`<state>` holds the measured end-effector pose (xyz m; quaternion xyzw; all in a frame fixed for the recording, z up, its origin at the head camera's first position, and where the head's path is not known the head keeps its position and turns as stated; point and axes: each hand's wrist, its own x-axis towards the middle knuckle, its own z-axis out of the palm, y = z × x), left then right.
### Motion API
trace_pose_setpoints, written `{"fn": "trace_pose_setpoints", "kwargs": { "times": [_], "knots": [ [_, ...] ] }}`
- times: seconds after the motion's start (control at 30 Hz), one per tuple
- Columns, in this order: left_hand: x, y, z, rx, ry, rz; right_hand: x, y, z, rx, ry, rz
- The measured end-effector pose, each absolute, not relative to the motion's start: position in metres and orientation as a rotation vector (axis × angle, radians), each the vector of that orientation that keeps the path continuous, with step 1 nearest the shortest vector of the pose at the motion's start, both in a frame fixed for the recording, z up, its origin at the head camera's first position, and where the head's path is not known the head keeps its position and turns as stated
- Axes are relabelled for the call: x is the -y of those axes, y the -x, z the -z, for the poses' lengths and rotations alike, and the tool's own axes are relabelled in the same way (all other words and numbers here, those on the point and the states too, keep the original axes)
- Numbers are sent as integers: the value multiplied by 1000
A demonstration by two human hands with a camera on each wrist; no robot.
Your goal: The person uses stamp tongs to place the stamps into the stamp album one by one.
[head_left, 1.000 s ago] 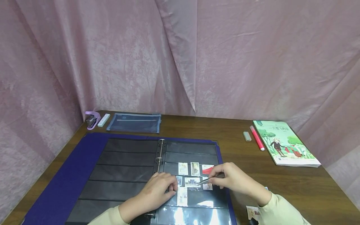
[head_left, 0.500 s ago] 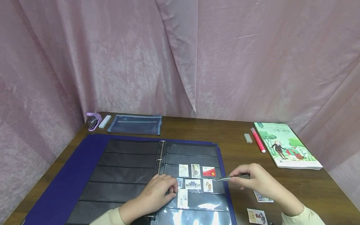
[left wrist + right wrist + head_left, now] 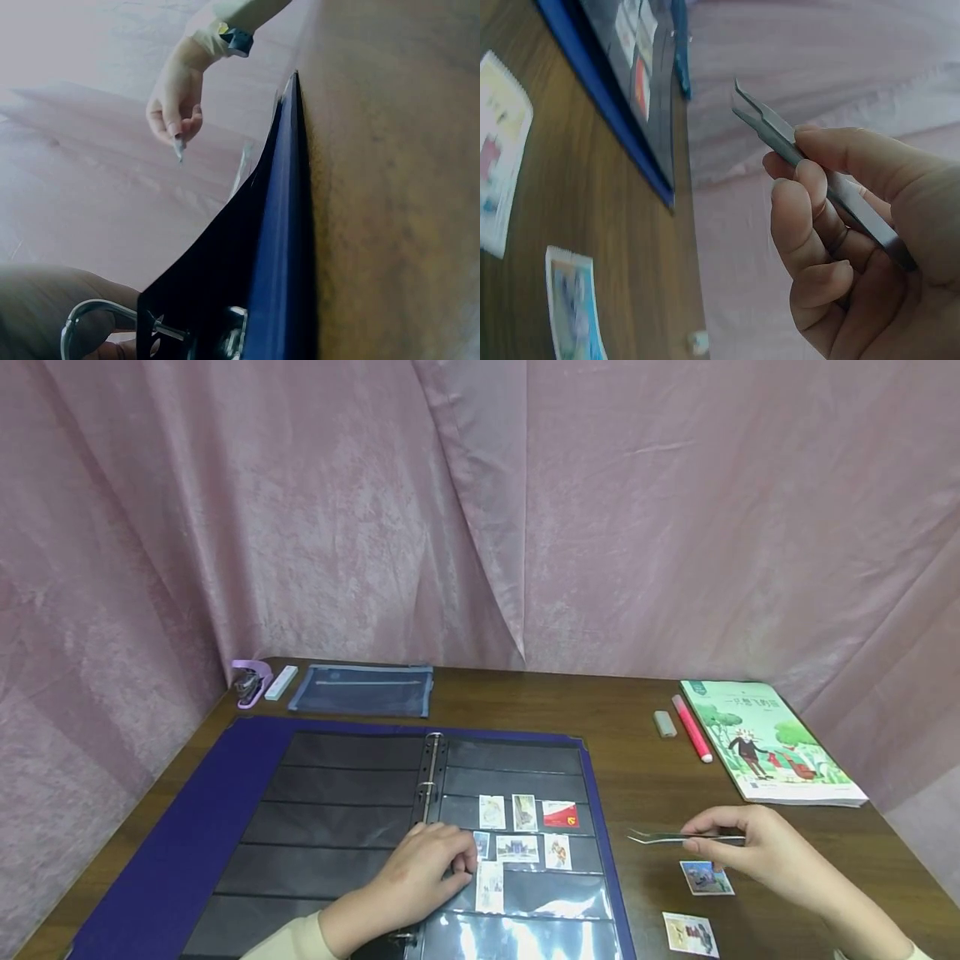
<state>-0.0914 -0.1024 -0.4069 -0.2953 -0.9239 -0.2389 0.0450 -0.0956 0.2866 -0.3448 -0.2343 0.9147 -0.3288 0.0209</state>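
Observation:
My right hand (image 3: 765, 847) pinches bent-tip metal tweezers (image 3: 780, 139) between thumb and fingers, right of the album. In the right wrist view their tips stand apart with nothing between them. Under that hand lies a bluish stamp (image 3: 707, 878); a yellowish stamp (image 3: 690, 935) is nearer the front edge. My left hand (image 3: 423, 872) rests on the open stamp album (image 3: 517, 758) near its rings, fingers loosely curled. Beside its fingertips sit several stamps in the right page's clear strips, among them a red stamp (image 3: 560, 814) and a building stamp (image 3: 517, 849).
A green picture book (image 3: 772, 743), a red marker (image 3: 692, 728) and an eraser (image 3: 664, 723) lie at the back right. A blue mesh pouch (image 3: 362, 689), a white strip-shaped box (image 3: 281, 682) and a purple stapler (image 3: 251, 682) line the back left. A pink curtain (image 3: 480, 510) hangs behind.
My right hand has moved right with the tweezers, off the album page to above the loose stamps, uncovering the stamps on the page. My left hand has stayed in place.

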Motion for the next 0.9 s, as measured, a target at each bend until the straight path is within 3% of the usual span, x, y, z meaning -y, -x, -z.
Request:
{"fn": "trace_pose_setpoints", "kwargs": {
  "times": [0.9],
  "knots": [
    [102,92,408,2816,889,708,-376,82,376,-2768,493,988]
  ]
}}
